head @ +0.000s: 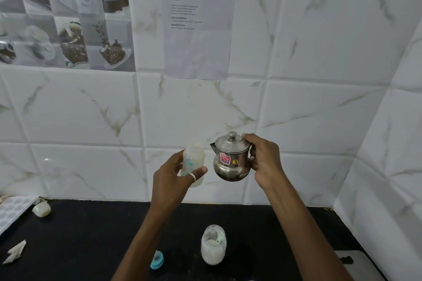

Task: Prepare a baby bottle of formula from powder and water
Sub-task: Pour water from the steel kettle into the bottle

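Left hand: the left hand (173, 173) is up in front of the tiled wall, fingers and thumb curled round the baby bottle (194, 162); a pale ring (193, 177) sits on the digit that crosses the bottle's front
Baby bottle: translucent with a teal print, held roughly upright, mouth uppermost, well above the counter and just left of the pot's spout; from here I cannot tell what is in it
Right hand: the right hand (265, 159) grips the steel pot (230, 159) by its handle side, with one finger reaching up to the edge of the lid
Steel pot: small and round-bellied, lid on with a knob on top, spout aimed left at the bottle; it hangs close beside the bottle without touching it, and bears a pink sticker and a yellow dot marked 3
Powder jar: a glass jar (213, 245) stands open on the black counter (91, 246), below and between the two forearms, white powder inside and a pale scoop (219, 238) leaning in it
Teal cap: a teal ring cap (157, 259) lies on the counter just left of the jar
Left edge: a whitish cap (41, 209) lies by the wall beside a pale dimpled tray (13, 210), with a crumpled scrap (16, 252) nearer me
Wall: a printed sheet (198, 25) is stuck on the marbled tiles above the hands, its text too small to read
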### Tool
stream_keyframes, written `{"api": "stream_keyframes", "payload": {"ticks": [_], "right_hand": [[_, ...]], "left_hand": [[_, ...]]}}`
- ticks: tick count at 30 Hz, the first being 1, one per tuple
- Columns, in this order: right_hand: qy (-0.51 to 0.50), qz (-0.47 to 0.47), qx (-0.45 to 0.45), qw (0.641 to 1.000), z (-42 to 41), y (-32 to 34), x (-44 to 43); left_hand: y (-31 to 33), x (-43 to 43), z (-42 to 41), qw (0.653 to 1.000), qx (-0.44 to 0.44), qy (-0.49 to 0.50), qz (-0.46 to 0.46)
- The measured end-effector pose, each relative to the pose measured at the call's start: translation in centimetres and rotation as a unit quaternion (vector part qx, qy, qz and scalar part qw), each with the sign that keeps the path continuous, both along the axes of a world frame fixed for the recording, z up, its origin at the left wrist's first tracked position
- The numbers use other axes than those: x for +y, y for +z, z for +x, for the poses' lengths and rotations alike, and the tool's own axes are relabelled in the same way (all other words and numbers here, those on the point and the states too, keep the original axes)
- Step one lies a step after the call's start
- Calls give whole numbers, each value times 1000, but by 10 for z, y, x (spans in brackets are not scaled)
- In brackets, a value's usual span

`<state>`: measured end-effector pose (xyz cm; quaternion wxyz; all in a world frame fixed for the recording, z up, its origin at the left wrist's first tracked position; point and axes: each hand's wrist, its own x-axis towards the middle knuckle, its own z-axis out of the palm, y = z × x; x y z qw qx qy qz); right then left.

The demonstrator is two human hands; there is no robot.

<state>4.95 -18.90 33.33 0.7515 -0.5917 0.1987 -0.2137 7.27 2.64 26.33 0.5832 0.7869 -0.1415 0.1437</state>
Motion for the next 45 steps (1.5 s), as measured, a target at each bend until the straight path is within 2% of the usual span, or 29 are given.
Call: {"api": "stream_keyframes", "payload": {"ticks": [7, 15, 24, 33, 45], "right_hand": [[-27, -4, 14, 1000, 3, -21, -19], [-41, 13, 16, 999, 10, -74, -48], [-28, 40, 1, 999, 6, -166, -77], [-23, 73, 79, 994, 1, -296, -108], [-17, 87, 114, 989, 5, -382, -109]], "left_hand": [[-10, -19, 3, 1000, 8, -15, -5], [-35, -40, 3, 998, 44, -21, -27], [-93, -66, -1, 994, 103, -12, -26], [-161, -80, -14, 987, 157, -10, -28], [-203, -83, -17, 984, 176, -13, -11]]}}
